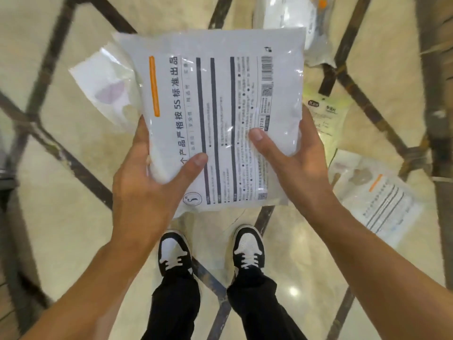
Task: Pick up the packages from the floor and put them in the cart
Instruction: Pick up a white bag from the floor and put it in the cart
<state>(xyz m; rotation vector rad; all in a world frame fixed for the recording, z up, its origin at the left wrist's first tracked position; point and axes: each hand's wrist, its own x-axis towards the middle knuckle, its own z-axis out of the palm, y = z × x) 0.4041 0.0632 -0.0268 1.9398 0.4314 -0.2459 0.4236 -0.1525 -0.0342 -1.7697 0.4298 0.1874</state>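
A white plastic package (220, 99) with an orange stripe, black bars and printed text is held up in front of me over the floor. My left hand (149, 182) grips its lower left edge, thumb on top. My right hand (291, 158) grips its lower right edge, thumb pressed on the printed face. A second, clear package (107, 84) sticks out from under the first on the left, seemingly held with it. More packages lie on the floor: one with an orange stripe (382, 204) at the right, a pale green one (326, 114), and white ones (294, 13) at the top. No cart is clearly visible.
The floor is glossy cream tile (73, 217) with dark diagonal inlay strips. My feet in black and white sneakers (248, 246) stand just below the held package. A dark object's edge (6, 177) shows at the far left.
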